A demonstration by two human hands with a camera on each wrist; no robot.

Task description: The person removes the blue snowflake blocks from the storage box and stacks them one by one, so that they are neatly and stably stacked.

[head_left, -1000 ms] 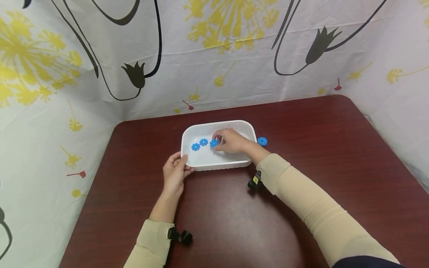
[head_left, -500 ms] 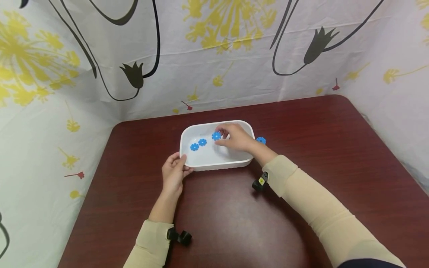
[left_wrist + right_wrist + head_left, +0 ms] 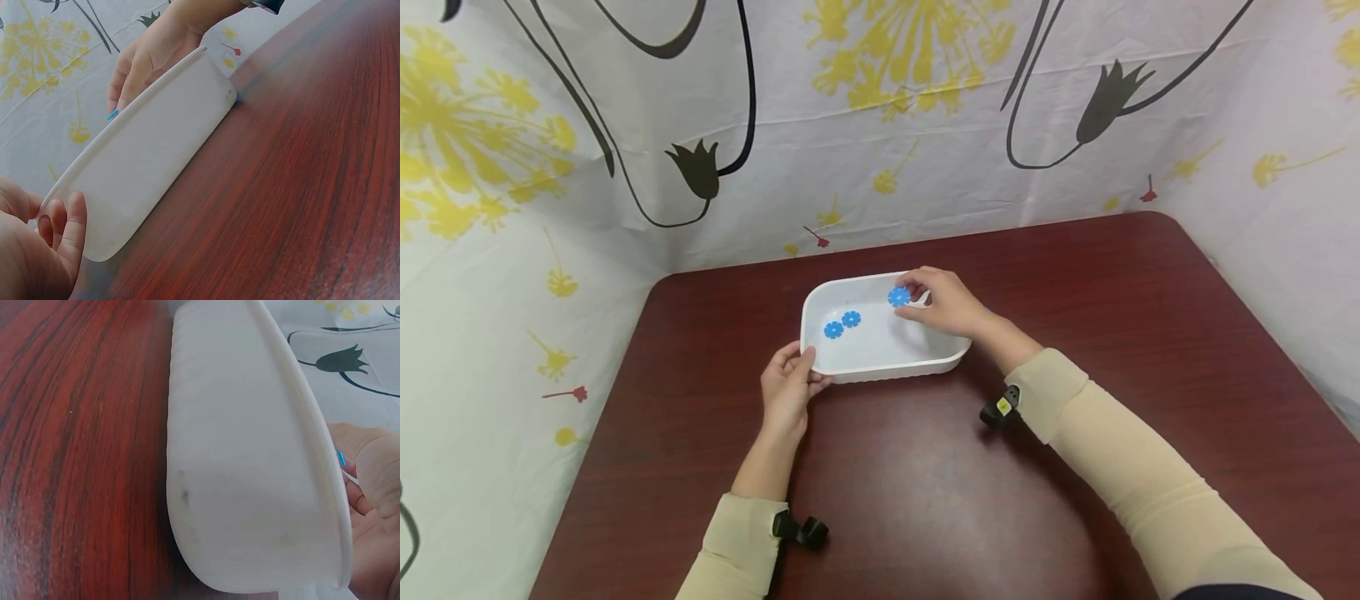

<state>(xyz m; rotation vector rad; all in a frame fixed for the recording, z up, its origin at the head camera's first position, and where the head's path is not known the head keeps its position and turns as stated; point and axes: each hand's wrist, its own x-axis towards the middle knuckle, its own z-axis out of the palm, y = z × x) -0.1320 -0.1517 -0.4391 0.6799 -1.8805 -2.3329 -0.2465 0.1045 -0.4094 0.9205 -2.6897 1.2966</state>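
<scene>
A white plastic tray (image 3: 887, 350) stands on the table, its long side towards me. My left hand (image 3: 787, 390) grips its near left corner, thumb over the rim and fingers against the outer wall, as the left wrist view shows. Inside lie two blue notched discs, the left disc (image 3: 833, 330) and the right disc (image 3: 851, 319), close together. Over the far right part of the tray, my right hand (image 3: 946, 302) pinches another blue notched disc (image 3: 898, 297) between thumb and fingers. In the right wrist view, the tray wall hides most of this disc.
The tray sits on a dark red wooden table (image 3: 880, 467). A sliver of a blue disc (image 3: 988, 310) shows beyond my right wrist, outside the tray. Behind the table hangs a white cloth (image 3: 955, 183) with printed flowers.
My right hand has lifted the pinched disc from beside the other two and moved it right and away from me. My left hand keeps its grip on the tray corner.
</scene>
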